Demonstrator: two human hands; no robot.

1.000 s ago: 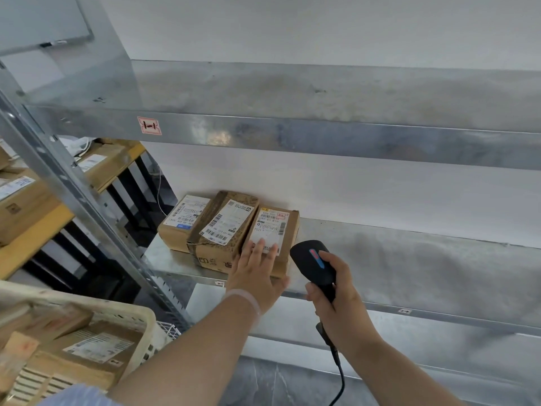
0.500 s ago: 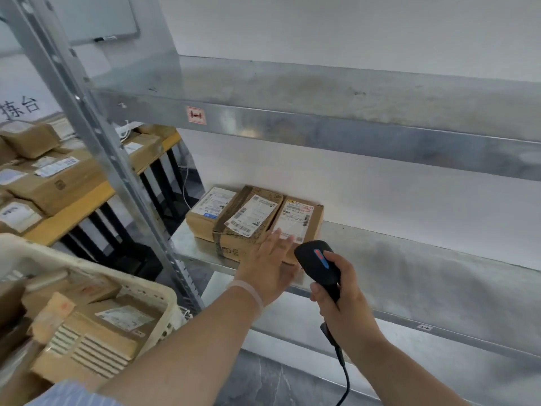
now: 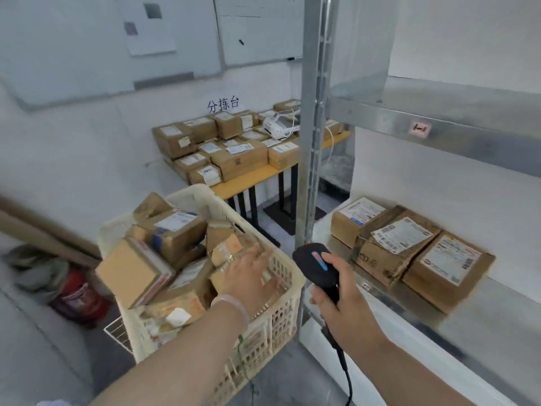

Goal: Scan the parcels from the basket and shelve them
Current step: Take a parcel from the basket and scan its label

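Nearest, at 6 o'clock: right hand [image 3: 342,306] clenched round the grip of a black corded scanner [image 3: 316,266], head pointing up and away, idle beside the shelf post [image 3: 311,112].

At 7 o'clock: left hand [image 3: 248,273] over the near right corner of the basket [image 3: 288,291], fingers spread, palm down, grasping nothing. Blurred, so whether fingertips already touch cardboard cannot be told.

Basket heaped with parcels [image 3: 172,232] tipped at all angles; a flat tan box [image 3: 128,273] leaning at its left edge, smaller ones wedged under the hand.

Step in hand, as judged: picking the next parcel. Best to take one lying loose on top, not one pinned beneath others, to avoid toppling the heap over the low rim. Better to grip across the short sides, label side up and clear of the fingers, then bring it in front of the scanner head rather than chase the label with the scanner. Cord to be kept clear of the basket edge.

At 3 o'clock: three shelved parcels [image 3: 401,247] side by side, touching, labels up, on the lower metal shelf [image 3: 468,323]. Plenty of bare shelf to their right; next parcel likely best set just beside the rightmost one.

Farther, at 12 o'clock: a sorting table [image 3: 248,183] stacked with more boxes, well apart from the basket.
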